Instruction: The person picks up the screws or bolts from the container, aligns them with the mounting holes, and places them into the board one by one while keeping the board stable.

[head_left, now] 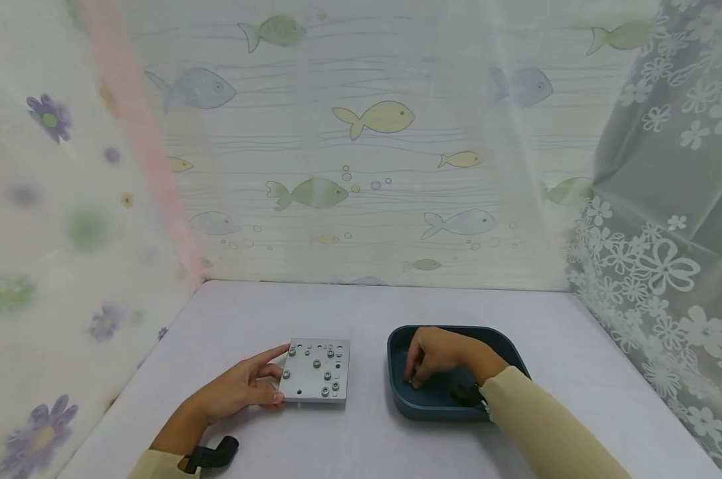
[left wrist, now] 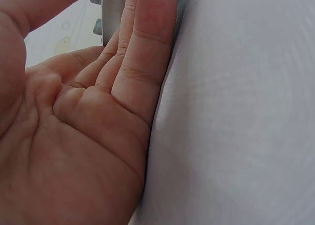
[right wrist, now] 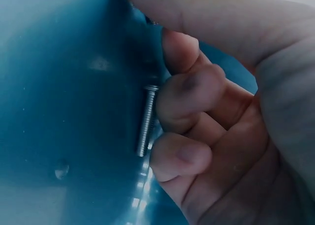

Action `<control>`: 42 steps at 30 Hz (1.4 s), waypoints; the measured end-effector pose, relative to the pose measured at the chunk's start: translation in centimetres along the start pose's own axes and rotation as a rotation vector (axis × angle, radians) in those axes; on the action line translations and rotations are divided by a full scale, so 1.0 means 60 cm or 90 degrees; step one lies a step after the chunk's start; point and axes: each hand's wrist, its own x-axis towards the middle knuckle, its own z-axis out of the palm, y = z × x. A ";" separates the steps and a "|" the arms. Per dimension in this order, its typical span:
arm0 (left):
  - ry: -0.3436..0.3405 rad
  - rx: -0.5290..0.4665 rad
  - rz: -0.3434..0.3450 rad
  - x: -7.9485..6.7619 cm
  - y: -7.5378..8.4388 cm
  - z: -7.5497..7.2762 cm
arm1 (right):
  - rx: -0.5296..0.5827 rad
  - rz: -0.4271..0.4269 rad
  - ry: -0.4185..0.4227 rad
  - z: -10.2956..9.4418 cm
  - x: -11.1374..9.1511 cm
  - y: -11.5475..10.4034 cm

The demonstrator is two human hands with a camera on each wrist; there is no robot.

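Note:
My left hand [head_left: 241,389] holds a silver metal plate [head_left: 307,364] by its left side, thumb at the near corner and index finger stretched to the far one. Several socket-head screws [head_left: 316,364] stand in the plate's holes, and other holes are bare. Down inside a dark blue tray [head_left: 439,414], my right hand [head_left: 439,356] has its fingers curled and pinches a small metal screw [right wrist: 151,22], mostly hidden by the thumb. Another screw [right wrist: 147,120] lies on the tray floor beside the curled fingers in the right wrist view.
A white cloth covers the table [head_left: 367,446]. A fish-patterned curtain [head_left: 373,153] hangs behind it, with a flowered curtain at the left and a lace one at the right. Black wrist straps [head_left: 214,456] sit on both arms.

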 end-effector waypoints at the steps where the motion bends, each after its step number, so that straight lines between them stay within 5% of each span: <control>1: 0.001 0.000 0.000 0.000 0.000 0.000 | -0.003 0.002 0.002 0.001 0.001 0.000; 24: 0.004 -0.003 -0.005 0.000 0.000 0.000 | -0.027 -0.048 0.039 -0.019 -0.005 -0.007; 42: 0.000 -0.013 -0.001 -0.001 0.001 0.001 | 0.050 -0.101 0.170 -0.035 -0.030 -0.025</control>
